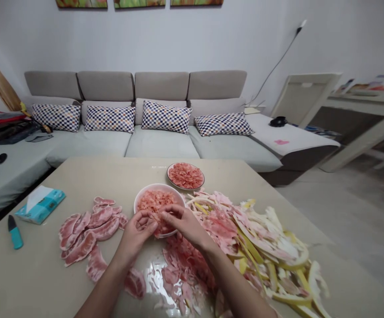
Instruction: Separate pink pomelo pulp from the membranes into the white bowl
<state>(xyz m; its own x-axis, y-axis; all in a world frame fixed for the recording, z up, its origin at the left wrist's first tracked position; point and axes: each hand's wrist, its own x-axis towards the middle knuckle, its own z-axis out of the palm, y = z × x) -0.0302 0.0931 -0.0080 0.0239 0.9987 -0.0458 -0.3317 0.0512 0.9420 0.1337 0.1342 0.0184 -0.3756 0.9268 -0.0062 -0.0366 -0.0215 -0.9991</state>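
Both hands meet over the near side of a white bowl (139, 193) filled with pink pomelo pulp (157, 198). My left hand (138, 232) is closed, fingertips pinched on a small piece of pomelo pulp (156, 217). My right hand (185, 224) pinches at the same piece from the other side; the fingers partly hide it. Left of the bowl lie several unpeeled pomelo segments (104, 221) in pale pink membrane. A plate (185, 188) heaped with more pulp stands behind the bowl. Loose pink membrane scraps (181, 265) lie under and beside my right forearm.
A large heap of yellow-green pomelo peel (271, 251) covers the table's right side. At the left are a knife (15, 232) with a turquoise handle and a blue tissue pack (41, 205). A grey sofa (161, 143) with checked cushions stands beyond the table (89, 170).
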